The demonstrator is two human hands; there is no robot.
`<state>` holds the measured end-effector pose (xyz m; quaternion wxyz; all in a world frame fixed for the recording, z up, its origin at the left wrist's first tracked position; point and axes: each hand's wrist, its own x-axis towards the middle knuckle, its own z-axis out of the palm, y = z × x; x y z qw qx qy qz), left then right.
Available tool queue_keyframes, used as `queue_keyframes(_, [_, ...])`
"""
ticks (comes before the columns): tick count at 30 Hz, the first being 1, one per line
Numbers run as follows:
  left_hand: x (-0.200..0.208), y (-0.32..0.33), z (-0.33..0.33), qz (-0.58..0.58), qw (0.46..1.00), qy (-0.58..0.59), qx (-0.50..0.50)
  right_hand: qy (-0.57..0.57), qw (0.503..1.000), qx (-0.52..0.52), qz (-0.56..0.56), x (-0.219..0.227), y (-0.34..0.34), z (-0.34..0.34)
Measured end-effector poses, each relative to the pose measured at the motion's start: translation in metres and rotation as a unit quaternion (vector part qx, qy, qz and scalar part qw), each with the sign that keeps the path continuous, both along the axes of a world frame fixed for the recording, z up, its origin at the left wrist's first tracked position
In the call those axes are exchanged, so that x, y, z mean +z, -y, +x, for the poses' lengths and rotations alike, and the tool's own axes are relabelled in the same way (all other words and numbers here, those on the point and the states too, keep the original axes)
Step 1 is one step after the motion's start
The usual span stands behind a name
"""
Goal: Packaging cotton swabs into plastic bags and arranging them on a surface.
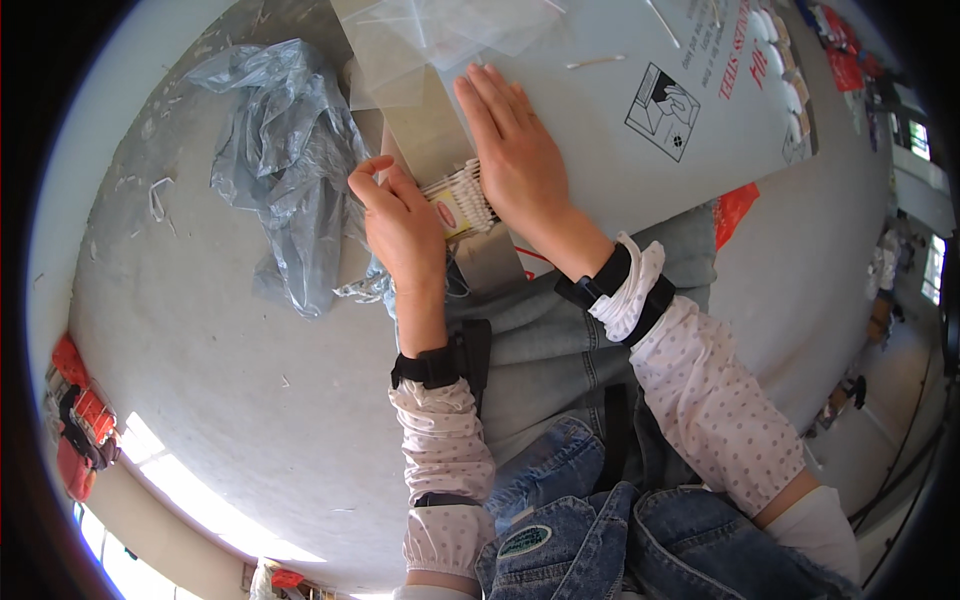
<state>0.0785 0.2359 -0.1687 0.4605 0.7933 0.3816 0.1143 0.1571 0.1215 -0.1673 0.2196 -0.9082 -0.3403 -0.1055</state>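
A bundle of cotton swabs point(470, 203) with a yellow label around its middle lies near the board's front left edge. My left hand point(405, 232) is closed around the bundle's left end, its index finger bent. Against the swab tips on the other side rests my right hand point(522, 165), with fingers stretched out flat and pointing away from me. Its palm is hidden, as are the swabs' left ends. Beneath lies a grey printed board point(610, 130), partly over my lap, with a tan strip point(428, 118) beside my right fingers.
Clear plastic bags point(410, 38) lie at the board's far left. A loose cotton swab point(596, 62) lies beyond my right hand. White-tipped bundles point(782, 65) line the board's right edge. A crumpled grey plastic bag point(285, 140) spreads over the floor point(220, 330) at left.
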Motion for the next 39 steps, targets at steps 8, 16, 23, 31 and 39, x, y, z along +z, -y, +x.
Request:
queue_keyframes(8, [-0.002, 0.001, 0.000, 0.042, 0.999, -0.004, -0.026, -0.022, 0.999, 0.000, 0.029, -0.001, -0.001, -0.002])
queue_keyframes(16, [0.000, 0.002, 0.002, 0.013, 1.000, -0.013, -0.010, -0.031, 0.999, -0.004, 0.040, -0.001, -0.004, -0.004])
queue_keyframes(23, [0.001, 0.003, 0.001, 0.016, 0.999, -0.035, -0.007, -0.058, 0.997, 0.021, 0.055, 0.003, -0.003, -0.006])
queue_keyframes(31, [0.009, 0.006, 0.003, 0.064, 0.997, -0.042, -0.013, -0.080, 0.993, 0.042, 0.080, 0.005, -0.006, -0.009])
queue_keyframes(39, [0.010, 0.006, 0.003, 0.143, 0.989, -0.024, -0.031, -0.142, 0.971, 0.074, 0.177, 0.006, -0.020, -0.019])
